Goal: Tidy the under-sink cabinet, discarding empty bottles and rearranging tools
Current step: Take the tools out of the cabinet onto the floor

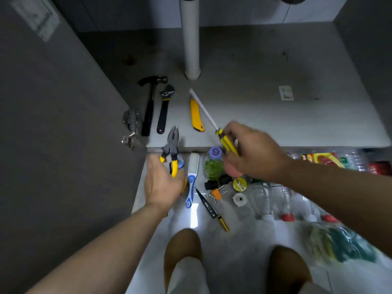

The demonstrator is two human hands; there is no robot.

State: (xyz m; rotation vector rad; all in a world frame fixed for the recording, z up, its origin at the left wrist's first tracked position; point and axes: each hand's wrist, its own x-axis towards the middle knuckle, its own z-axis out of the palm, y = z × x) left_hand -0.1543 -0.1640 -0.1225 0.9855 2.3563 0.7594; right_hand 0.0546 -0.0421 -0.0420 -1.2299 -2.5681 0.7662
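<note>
Pliers (171,147) held in fingers of left hand (163,185), centre-left, at cabinet floor (275,119) edge. Yellow-handled screwdriver (226,143), probably, gripped by right hand (252,153), centre. Hammer (151,102), adjustable wrench (164,111), utility knife (196,115) laid above.

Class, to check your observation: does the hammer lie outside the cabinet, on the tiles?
No, the hammer lies inside on the cabinet floor, beside the wrench.

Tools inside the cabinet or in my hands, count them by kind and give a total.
Hammer: 1
Wrench: 1
Utility knife: 1
Pliers, in the left hand: 1
Screwdriver, in the right hand: 1
Total: 5
</note>
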